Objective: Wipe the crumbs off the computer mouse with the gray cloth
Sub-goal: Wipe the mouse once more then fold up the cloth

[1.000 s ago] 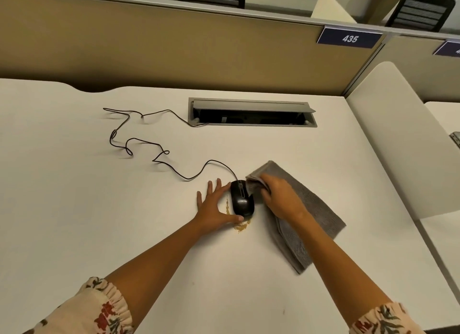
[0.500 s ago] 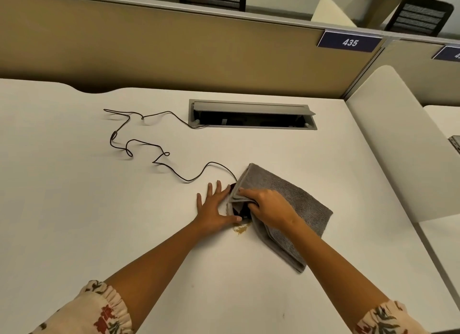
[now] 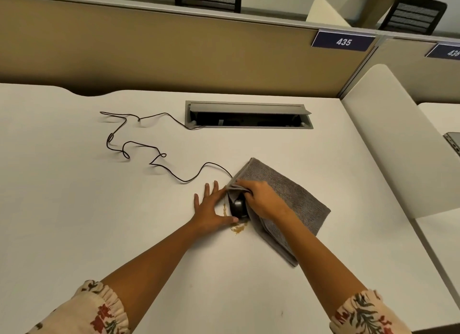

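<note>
Head view: since half a second ago the gray cloth point(image 3: 286, 199) has slid toward the front, uncovering the rear of the computer mouse point(image 3: 239, 207). Right hand point(image 3: 261, 199) pinches a cloth fold over the mouse's front; left hand point(image 3: 211, 209), fingers flat, braces its side. Crumbs point(image 3: 238, 228) lie on the desk point(image 3: 99, 209) beside it. Judged: mouse light, slick, slides unless braced; cloth limp, best bunched.

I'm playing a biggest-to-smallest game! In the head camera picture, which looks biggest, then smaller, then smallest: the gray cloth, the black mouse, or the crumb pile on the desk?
1. gray cloth, biggest by far.
2. mouse, though the cloth hides its front.
3. crumb pile, smallest, only slightly smaller than the visible mouse.
</note>
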Tool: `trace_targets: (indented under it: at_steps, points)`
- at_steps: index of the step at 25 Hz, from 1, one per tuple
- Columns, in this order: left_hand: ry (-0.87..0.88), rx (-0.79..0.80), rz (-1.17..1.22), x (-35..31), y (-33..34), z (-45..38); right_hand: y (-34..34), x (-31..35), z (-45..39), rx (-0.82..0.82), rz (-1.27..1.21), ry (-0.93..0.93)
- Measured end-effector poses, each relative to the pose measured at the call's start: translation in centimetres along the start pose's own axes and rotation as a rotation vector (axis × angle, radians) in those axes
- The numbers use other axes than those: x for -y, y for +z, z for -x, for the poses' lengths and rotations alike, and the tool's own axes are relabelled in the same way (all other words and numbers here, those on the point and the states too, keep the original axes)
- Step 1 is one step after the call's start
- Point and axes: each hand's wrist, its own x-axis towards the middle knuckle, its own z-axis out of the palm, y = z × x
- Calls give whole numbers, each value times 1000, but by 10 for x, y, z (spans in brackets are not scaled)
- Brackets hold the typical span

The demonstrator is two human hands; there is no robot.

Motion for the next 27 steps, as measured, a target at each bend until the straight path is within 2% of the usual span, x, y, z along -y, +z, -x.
trace_targets:
  at_steps: [8, 10, 13, 18, 23, 27]
  points:
    - [10, 0, 5, -4, 0, 1, 18, 8, 12, 149, 401, -126]
    - [8, -8, 20, -5, 0, 2, 15, 5, 20, 162, 358, -142]
    - [11, -19, 21, -4, 1, 2, 0, -10, 40, 145, 165, -155]
    - [6, 15, 6, -3, -1, 1, -18, -25, 45, -136, -17, -52]
    - [4, -2, -22, 2, 0, 0, 8, -6, 23, -7, 78, -39]
    - [11, -3, 10, 2, 1, 0, 19, -10, 32, 33, 78, -55]
